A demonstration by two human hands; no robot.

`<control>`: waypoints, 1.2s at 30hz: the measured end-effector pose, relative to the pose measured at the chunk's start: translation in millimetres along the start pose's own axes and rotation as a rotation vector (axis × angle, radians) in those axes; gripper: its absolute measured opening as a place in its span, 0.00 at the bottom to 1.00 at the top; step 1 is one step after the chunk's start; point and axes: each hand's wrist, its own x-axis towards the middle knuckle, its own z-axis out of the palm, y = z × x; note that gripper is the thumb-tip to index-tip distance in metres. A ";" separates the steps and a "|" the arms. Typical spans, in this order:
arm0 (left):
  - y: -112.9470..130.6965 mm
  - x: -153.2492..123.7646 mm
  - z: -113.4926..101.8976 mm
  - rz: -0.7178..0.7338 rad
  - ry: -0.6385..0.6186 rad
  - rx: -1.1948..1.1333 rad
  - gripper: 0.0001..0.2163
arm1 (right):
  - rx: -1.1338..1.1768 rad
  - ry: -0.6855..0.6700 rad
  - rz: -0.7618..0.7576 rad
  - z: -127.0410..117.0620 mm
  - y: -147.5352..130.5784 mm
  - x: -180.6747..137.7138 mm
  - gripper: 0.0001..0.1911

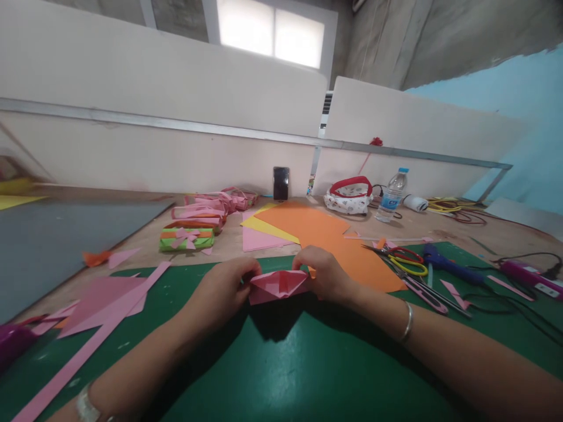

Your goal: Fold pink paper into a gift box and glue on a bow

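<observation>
1. Left hand (226, 287) pinches the left end of the folded pink paper (278, 284); right hand (323, 274) pinches its right end.
2. Paper held just above the green cutting mat (281, 375); orange sheet (325, 234) behind; scissors (402, 261) to the right.

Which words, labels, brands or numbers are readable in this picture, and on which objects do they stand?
No text can be read.
Water bottle: its blue label carries print, too small and blurred to read.
Phone: dark screen, nothing shown.
Pink folded paper, held between the left hand and right hand: plain, no writing.
</observation>
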 end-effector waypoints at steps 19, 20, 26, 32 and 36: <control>-13.4 6.5 10.9 -0.014 -0.043 0.158 0.07 | 0.041 -0.242 0.062 -9.7 6.8 4.9 0.05; -12.7 6.4 10.5 -0.020 -0.046 0.154 0.07 | 0.059 -0.260 0.057 -11.7 5.1 5.2 0.07; -11.6 5.8 9.1 -0.060 -0.063 0.101 0.08 | 0.108 -0.279 0.080 -12.1 2.1 4.6 0.13; -11.1 4.6 3.8 -0.066 -0.100 -0.041 0.12 | 0.115 -0.275 0.107 -7.3 4.2 3.5 0.10; -6.9 1.8 -1.2 -0.045 -0.153 -0.110 0.16 | 0.105 -0.275 0.113 -7.1 3.0 3.9 0.09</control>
